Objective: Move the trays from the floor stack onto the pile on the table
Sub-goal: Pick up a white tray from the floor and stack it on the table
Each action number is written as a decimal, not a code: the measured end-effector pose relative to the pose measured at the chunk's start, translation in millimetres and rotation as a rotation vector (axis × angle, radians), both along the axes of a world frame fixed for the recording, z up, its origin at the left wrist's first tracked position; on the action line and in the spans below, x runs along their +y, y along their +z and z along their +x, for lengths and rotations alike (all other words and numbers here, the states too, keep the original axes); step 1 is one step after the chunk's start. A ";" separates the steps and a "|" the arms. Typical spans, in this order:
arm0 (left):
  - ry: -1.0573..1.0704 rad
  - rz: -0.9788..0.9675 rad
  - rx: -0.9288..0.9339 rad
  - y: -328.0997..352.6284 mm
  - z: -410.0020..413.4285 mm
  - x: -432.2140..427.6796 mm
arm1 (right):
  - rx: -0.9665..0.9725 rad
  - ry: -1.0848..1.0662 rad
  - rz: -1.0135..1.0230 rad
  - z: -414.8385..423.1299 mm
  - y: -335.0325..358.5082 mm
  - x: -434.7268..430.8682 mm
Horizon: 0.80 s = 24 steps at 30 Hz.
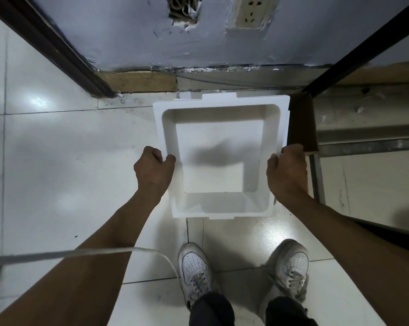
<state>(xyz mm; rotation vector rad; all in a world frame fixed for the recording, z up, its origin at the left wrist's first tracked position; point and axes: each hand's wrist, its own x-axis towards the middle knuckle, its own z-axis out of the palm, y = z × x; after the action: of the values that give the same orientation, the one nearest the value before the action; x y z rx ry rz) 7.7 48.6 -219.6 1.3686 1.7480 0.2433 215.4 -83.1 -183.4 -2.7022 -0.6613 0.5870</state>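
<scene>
Glossy white tiled floor [57, 161] carries white trays [187, 96] beyond the fingers [151, 152], and two white sneakers [195, 269] nearer than them.

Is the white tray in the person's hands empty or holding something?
Empty: the tray faces open side up, and its bare white floor shows only a shadow.

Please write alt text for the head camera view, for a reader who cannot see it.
Both hands hold a white tray by its sides, left hand and right hand, above a tiled floor. White shoes show below, a wall socket above.
</scene>
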 end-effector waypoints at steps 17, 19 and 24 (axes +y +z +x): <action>0.019 -0.046 -0.004 -0.3 -0.7 -0.5 | 0.113 -0.003 0.142 9.4 -5.4 0.2; 0.021 -0.071 -0.020 0.5 -0.3 -2.1 | 0.094 0.031 0.137 8.4 -3.9 -3.0; 0.098 -0.146 -0.099 1.5 -4.0 0.1 | 0.083 0.097 0.190 0.2 -4.7 -8.1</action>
<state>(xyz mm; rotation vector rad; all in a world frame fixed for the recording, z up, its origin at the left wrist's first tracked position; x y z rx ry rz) 3.8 48.7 -218.1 1.1492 1.7168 0.2284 215.6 -91.1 -188.2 -2.4685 -0.7870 0.6225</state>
